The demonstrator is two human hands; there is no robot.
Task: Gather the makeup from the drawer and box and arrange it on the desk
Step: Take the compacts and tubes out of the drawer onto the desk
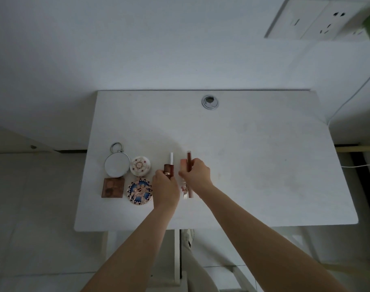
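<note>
Makeup lies in rows on the white desk (253, 165). At the left sit a round mirror (117, 164), a floral round compact (140, 165), a brown square palette (113, 188) and a blue patterned compact (139, 191). My left hand (166, 187) grips a brown lipstick tube (167, 169) next to a white slim stick (171, 158). My right hand (195, 173) holds a dark red tube (188, 162) beside a pink item (182, 164). Two more small tubes (187, 191) lie partly hidden under my right wrist.
A metal cable grommet (210, 102) is set into the desk near its far edge. White cables (348, 98) run down the wall at the right. Wall sockets (319, 20) sit at the upper right. Desk legs and floor tiles show below the front edge.
</note>
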